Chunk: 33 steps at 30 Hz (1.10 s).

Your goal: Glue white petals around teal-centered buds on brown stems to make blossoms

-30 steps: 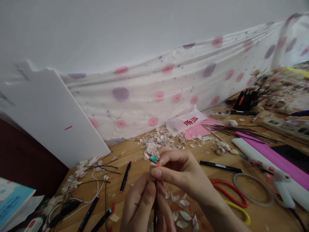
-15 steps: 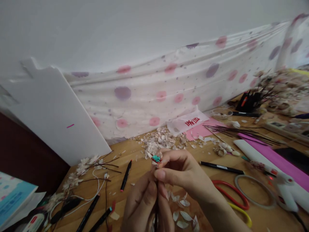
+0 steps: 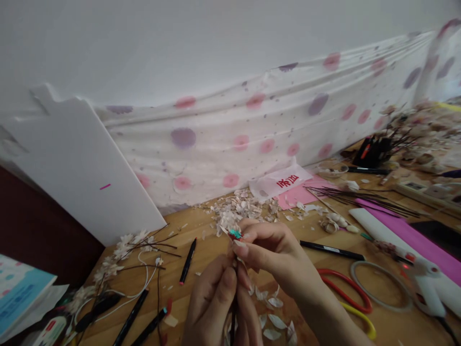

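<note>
Between my hands is a handmade flower [image 3: 235,234] with a teal and red centre and a few pale petals, set on a thin dark stem [image 3: 233,315]. My left hand [image 3: 218,298] is closed round the stem below the flower head. At the head, my right hand [image 3: 268,247] pinches a petal against the base with thumb and fingertips; the petal is mostly hidden by the fingers. Loose pale petals [image 3: 275,321] lie on the table just below my right hand. Behind the flower spreads a heap of petals [image 3: 237,206].
A glue gun [image 3: 425,274] with a red light rests at right, near coloured rings [image 3: 345,286] and a black marker [image 3: 331,250]. Dark stems [image 3: 363,199] lie behind them. Finished flower branches [image 3: 124,247], pens [image 3: 188,262] and a white cable [image 3: 147,276] are at left. A white board [image 3: 82,168] leans on the wall.
My right fingers have shifted slightly at the flower head, and the head has tilted a little. My left hand stays on the stem.
</note>
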Tool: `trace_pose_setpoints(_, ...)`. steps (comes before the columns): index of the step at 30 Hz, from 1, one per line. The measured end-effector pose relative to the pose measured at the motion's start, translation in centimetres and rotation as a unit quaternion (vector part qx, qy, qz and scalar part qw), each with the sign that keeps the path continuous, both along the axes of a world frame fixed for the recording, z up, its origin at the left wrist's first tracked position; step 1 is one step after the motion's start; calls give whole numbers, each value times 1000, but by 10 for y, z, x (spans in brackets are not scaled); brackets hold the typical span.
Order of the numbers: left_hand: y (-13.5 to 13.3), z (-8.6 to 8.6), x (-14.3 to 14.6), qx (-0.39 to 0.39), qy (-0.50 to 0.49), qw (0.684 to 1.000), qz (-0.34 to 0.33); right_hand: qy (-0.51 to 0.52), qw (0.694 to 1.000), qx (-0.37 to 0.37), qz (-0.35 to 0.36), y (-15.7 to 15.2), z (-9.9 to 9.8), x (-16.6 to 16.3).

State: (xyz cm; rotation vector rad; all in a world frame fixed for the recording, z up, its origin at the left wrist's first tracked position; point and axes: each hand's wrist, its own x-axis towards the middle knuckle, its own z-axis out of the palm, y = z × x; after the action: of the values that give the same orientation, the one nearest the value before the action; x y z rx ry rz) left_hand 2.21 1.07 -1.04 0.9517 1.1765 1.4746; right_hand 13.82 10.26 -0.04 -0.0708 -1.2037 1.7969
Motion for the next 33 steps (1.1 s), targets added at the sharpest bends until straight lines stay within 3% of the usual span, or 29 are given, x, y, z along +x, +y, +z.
trace_pose_setpoints(6,-2,-1,-3,-7,-17,1000,-12,1,1000,23,-4,1,-2,2)
trace_pose_setpoints(10,-2,-3,-8,-10,-82,995,-54,-19,999,46,-5,2,2,3)
trace_pose_setpoints(16,-2,-4,-4,-23,-136,988,-73,-40,995,71,-60,1,2,2)
trace_pose_setpoints(21,4,-13,9,22,-141,987,-68,-82,981,99,-148,0,-1,3)
trace_pose_setpoints(28,10,-35,13,80,-176,979,-60,-86,966,155,-187,-2,3,4)
trace_pose_setpoints(33,10,-28,11,101,-180,975,-86,-102,950,189,-225,-2,5,4)
